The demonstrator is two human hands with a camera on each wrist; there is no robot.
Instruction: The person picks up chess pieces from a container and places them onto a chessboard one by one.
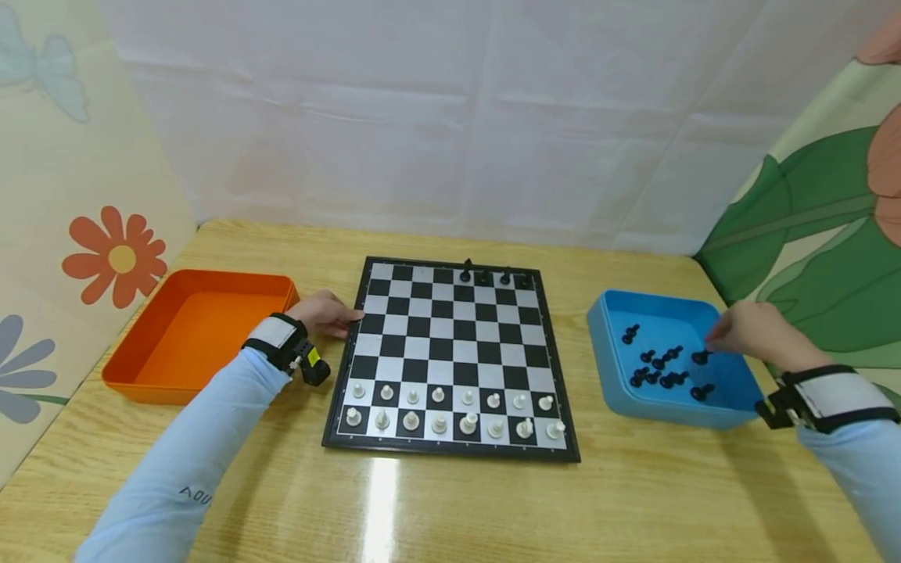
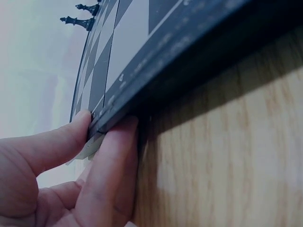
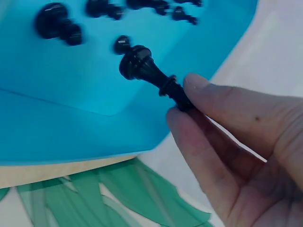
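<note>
**Desk:** What are the hands doing at the chessboard?

**Photographer:** The right hand hangs over the blue tray, on the worktop just to the right of the board. Its thumb and fingertips pinch a black chess piece by one end, the piece held tilted above the tray floor. More black pieces lie loose in the tray beneath it.

**Desk:** And the left hand?

**Photographer:** The left hand is at the board's left edge. Its thumb lies on the top of the rim and a finger presses against the side, so it grips the edge of the board.

**Desk:** What stands on the board itself?

**Photographer:** White pieces fill the two rows nearest the person. A few black pieces stand on the far row. An orange tray sits left of the board, beyond the left hand.
</note>
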